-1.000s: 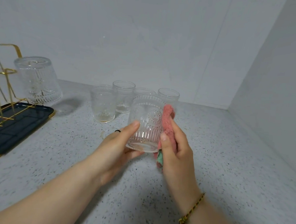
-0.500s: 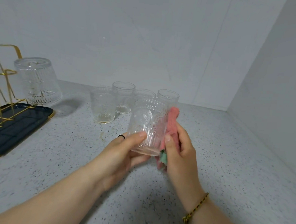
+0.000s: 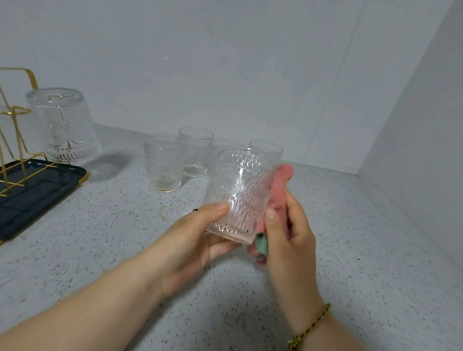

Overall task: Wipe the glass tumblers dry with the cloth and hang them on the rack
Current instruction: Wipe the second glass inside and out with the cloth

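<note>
My left hand (image 3: pixel 194 241) grips the base of an embossed glass tumbler (image 3: pixel 242 186), held upright above the counter and leaning a little to the right. My right hand (image 3: pixel 289 233) holds a pink cloth (image 3: pixel 279 189) against the tumbler's right side. Behind it several more tumblers (image 3: pixel 166 166) stand upright on the counter. A gold wire rack (image 3: pixel 2 134) on a dark tray (image 3: pixel 34 190) sits at the left, with one tumbler (image 3: pixel 62 127) hanging upside down on it.
The speckled grey counter (image 3: pixel 355 264) meets white walls at the back and on the right, forming a corner. Bare counter lies in front of and to the right of my hands.
My left hand has turned the tumbler, so a different part of its pattern faces me. The tumbler now leans slightly right, while the cloth stays against its right side.
</note>
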`<state>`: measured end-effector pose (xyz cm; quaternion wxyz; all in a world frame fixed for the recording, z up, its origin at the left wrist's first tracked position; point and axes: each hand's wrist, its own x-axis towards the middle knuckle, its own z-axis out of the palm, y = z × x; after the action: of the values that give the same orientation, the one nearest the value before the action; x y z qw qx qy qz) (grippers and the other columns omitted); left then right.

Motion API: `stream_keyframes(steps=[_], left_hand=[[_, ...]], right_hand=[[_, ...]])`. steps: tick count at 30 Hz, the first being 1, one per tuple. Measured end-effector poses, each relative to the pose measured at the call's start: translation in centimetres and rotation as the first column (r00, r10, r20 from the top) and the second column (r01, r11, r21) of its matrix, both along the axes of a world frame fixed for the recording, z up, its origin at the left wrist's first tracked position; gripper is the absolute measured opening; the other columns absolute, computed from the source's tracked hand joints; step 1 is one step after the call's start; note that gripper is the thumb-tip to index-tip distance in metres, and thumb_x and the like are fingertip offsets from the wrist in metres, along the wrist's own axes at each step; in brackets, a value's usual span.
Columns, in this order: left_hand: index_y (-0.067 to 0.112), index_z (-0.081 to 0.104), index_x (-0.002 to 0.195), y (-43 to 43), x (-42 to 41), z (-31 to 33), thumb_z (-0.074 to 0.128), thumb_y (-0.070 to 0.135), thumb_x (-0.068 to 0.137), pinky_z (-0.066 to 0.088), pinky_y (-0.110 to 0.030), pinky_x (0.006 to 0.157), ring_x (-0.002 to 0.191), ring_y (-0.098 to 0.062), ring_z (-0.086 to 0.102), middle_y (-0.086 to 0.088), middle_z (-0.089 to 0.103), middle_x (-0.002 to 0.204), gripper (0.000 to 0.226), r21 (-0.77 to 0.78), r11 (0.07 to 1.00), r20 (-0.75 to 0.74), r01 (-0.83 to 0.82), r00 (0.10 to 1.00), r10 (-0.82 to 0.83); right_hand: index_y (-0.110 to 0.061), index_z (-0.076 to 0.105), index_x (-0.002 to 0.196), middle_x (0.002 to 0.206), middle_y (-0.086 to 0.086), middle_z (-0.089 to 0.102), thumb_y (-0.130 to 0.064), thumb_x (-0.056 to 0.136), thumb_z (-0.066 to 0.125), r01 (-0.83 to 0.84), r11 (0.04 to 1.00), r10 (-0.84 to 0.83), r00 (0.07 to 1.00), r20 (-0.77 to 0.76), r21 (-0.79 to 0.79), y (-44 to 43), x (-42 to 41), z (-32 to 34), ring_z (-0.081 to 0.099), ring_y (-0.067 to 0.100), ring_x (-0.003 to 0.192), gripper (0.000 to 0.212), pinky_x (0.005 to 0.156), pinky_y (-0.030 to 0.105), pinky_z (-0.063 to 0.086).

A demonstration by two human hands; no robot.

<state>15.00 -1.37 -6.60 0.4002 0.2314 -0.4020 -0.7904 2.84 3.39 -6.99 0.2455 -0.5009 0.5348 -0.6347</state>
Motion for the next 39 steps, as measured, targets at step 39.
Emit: stream_keyframes(steps=[39], left_hand=[[0.01, 0.06, 0.102, -1.6, 1.4, 0.4, 0.067, 0.036, 0.069, 0.057, -0.027, 0.05, 0.067, -0.019, 0.068, -0.009, 0.07, 0.087, 0.042, -0.049, 0.996, 0.184, 0.075, 0.981, -0.065]], right_hand=[[-0.025, 0.061, 0.084, 0.052, -0.015, 0.057, -0.007, 0.086, 0.052, 0.058, 0.981, -0.065, 0.997, -0.034, -0.188, 0.9, -1.7, 2.5, 0.049, -0.003, 0.043, 0.021, 0.042, 0.006, 0.036]])
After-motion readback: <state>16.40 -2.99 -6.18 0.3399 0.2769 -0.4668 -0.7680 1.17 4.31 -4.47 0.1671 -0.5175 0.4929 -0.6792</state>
